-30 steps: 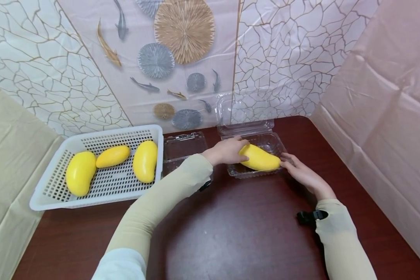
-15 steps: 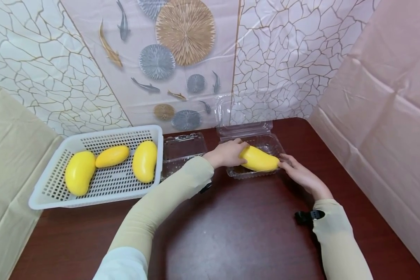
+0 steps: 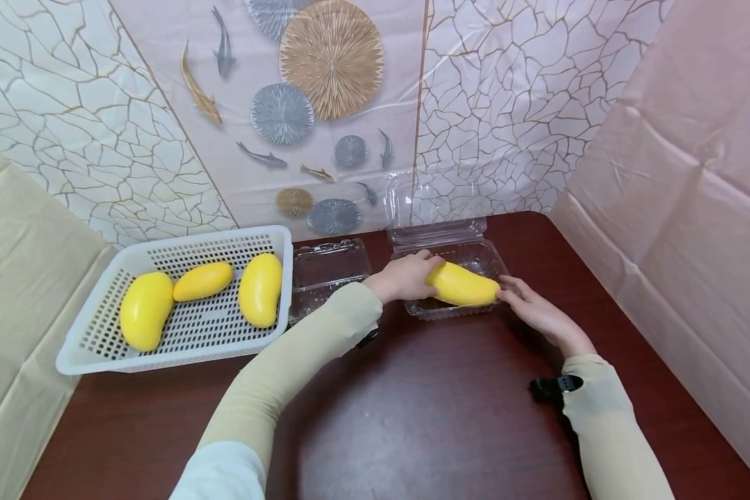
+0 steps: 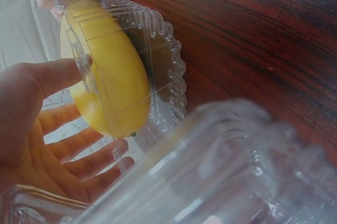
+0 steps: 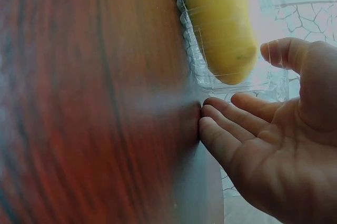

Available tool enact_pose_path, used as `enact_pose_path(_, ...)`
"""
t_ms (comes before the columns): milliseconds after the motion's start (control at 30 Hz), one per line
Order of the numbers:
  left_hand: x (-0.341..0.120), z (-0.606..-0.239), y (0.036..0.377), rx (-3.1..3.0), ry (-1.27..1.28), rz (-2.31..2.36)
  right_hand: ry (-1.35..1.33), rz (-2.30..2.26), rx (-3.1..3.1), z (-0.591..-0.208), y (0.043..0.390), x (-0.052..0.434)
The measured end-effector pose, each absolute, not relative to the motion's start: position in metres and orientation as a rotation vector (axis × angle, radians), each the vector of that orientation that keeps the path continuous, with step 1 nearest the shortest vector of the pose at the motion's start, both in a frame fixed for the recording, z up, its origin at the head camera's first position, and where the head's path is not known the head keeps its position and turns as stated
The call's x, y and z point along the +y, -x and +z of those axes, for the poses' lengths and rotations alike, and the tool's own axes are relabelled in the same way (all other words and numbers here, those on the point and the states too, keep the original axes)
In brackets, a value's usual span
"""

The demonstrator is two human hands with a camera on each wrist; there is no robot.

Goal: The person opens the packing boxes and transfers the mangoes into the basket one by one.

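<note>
A yellow mango [image 3: 465,285] lies across an opened clear plastic clamshell box [image 3: 440,314], whose lid [image 3: 434,229] is raised at the back. My left hand [image 3: 405,276] holds the mango's left end, thumb in front and fingers behind. In the left wrist view the thumb is at the box rim and the fingers are spread beside the mango [image 4: 113,76]. My right hand [image 3: 540,314] is at the box's right side, near the mango's tip. The right wrist view shows that hand [image 5: 268,145] with fairly straight fingers by the box wall and its thumb near the rim.
A white perforated basket [image 3: 181,358] holding 3 more mangoes stands on the left. Between it and the box sits another clear plastic container [image 3: 331,262], partly behind my left forearm. The dark red table [image 3: 431,417] meets patterned sheets at the back and sides.
The view has shifted slightly. Both hands and the mango stay almost where they were, with the mango still in the box.
</note>
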State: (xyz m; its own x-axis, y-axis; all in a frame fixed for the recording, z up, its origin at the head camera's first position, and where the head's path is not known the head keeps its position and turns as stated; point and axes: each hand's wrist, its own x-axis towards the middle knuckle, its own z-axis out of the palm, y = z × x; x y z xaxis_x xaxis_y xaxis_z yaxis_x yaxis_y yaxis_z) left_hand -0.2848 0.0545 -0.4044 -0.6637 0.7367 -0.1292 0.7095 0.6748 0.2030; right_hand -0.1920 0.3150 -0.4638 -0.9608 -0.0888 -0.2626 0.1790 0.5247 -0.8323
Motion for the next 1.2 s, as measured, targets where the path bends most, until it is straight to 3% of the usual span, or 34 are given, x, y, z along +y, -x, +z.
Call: enact_pose_path(1200,0.057,-0.420,0.290,2.665,-1.210,0.228,-0.082,-1.402,2.479,-0.468,0.196,0.319)
